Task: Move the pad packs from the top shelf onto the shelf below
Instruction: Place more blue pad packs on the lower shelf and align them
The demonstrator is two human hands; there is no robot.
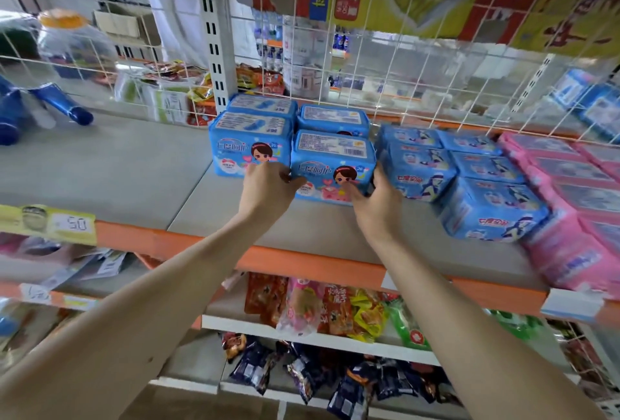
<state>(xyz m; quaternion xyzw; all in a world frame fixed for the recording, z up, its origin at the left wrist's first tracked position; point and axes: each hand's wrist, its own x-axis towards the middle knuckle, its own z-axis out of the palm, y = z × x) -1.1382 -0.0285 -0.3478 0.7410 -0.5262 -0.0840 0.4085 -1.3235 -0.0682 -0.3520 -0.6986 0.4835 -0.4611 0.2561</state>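
Note:
Several light-blue pad packs with a cartoon girl stand in two rows on the top shelf (pixel 214 198). Both hands hold the front right pack (pixel 332 158) by its ends. My left hand (pixel 268 184) grips its left edge, fingers curled between it and the neighbouring pack (pixel 250 143). My right hand (pixel 379 198) grips its right edge, thumb on the front face. Two more packs (pixel 332 116) stand behind. The shelf below (pixel 302 335) shows under the orange rail.
Darker blue packs (pixel 469 181) and pink packs (pixel 563 218) crowd the shelf to the right. Blue bottles (pixel 50 107) lie at far left. A wire mesh back (pixel 385 50) closes the shelf. Snack bags (pixel 335 309) fill the shelf below.

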